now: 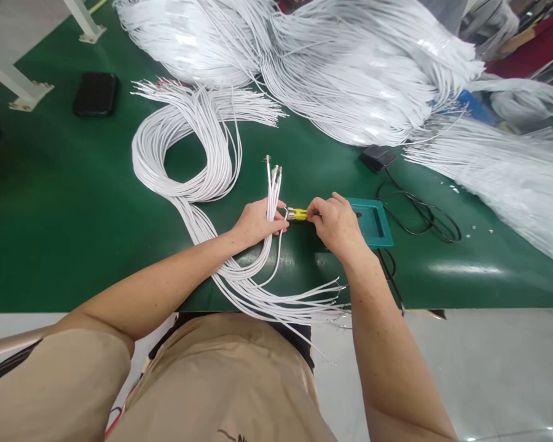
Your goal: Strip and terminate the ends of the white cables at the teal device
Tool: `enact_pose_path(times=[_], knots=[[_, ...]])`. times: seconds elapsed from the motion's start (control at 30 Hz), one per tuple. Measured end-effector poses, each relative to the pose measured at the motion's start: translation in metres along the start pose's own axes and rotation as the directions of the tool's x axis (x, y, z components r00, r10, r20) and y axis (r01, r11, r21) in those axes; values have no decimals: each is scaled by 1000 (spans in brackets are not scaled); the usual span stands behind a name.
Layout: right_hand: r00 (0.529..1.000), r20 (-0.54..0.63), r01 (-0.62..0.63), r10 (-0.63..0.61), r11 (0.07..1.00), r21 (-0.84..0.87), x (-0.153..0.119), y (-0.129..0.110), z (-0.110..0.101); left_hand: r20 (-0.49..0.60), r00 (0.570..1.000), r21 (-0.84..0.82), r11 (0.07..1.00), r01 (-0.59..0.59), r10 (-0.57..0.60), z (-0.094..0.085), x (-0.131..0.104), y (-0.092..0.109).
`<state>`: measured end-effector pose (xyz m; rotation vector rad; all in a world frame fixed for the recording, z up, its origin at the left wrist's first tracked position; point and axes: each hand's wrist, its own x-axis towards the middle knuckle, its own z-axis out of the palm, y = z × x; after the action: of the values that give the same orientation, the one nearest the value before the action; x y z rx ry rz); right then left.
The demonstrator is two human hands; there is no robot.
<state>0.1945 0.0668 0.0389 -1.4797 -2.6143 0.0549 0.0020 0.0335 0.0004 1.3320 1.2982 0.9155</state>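
Green tabletop (pixel 50 233) extends to both sides of the grip, with pale floor (pixel 488 368) showing beyond its near edge. Left hand (pixel 258 222): thumb and fingers closed around a small cluster of white wires (pixel 273 195), whose metal-tipped ends stand clear above the grip and whose lengths curve down below it. Right hand (pixel 335 222): fingertips pinching the right end of a yellow piece (pixel 299 214) with a silver tip; this piece lies between the two hands, its tip just beside the left fingers. One thin wire runs close to the tip; whether the two touch cannot be made out.

Left of the grip and farther out, a looped wire bundle (pixel 141 153) rests on the surface, its strands passing under the left forearm to loose ends below the grip, some over the table edge. Far left lies a black case (pixel 95 94), near white metal feet (pixel 25 92). Just right of the right hand, and partly hidden by it, is a teal tray (pixel 388 226); beyond it are a black adapter (pixel 378 158) and a black cord (pixel 431 212). Large wire heaps (pixel 350 67) spread beyond the grip. At far upper right, a dark red sleeve (pixel 541 46) belongs to another person.
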Motion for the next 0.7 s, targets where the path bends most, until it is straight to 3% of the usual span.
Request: enact_pose_path(times=[0.17,0.23,0.33,0.43,0.6,0.7], knots=[[999,-24,-20,21,1000,24,-6,-3,-7,26,1000,43,999,-5,4,-1,2,-2],[988,-125,-96,93,995,-13,-13,-2,-7,36,999,37,999,-3,2,-2,2,-3],[930,-274,-281,244,954,-105,-23,3,-1,67,998,5,1000,5,-6,-5,2,-2],[904,-301,-350,302,929,-119,-26,8,7,79,996,-38,998,42,-39,-8,1,-1],[899,-331,-311,286,950,-26,-28,-7,1,88,996,-103,994,29,-19,-15,-3,1],[961,-236,-110,143,983,146,-39,-40,-3,94,995,-136,991,-2,15,-16,-4,0]])
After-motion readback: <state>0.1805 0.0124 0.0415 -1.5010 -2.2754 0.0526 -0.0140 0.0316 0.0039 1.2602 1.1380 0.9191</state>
